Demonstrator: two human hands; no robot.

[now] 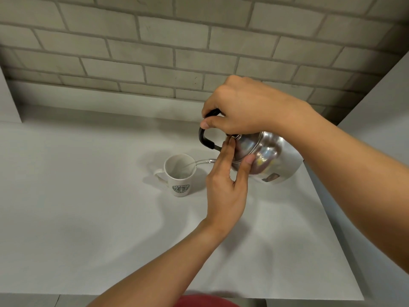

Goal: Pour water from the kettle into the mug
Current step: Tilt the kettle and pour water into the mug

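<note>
A shiny steel kettle (272, 158) with a black handle hangs tilted to the left above the white table (88, 218). My right hand (241, 107) is shut on that handle from above. My left hand (225, 187) presses its fingertips against the kettle's lid, thumb on the kettle's body. A thin stream of water (200, 162) runs from the spout into a white mug (180, 176) with a green round logo, standing upright on the table just left of the kettle, its handle pointing left. The spout itself is hidden behind my left fingers.
A grey brick wall (177, 52) rises behind the table. The table's right edge (332, 229) runs diagonally close to the kettle, and its front edge lies near the bottom of the view. A red object (205, 302) shows at the bottom edge.
</note>
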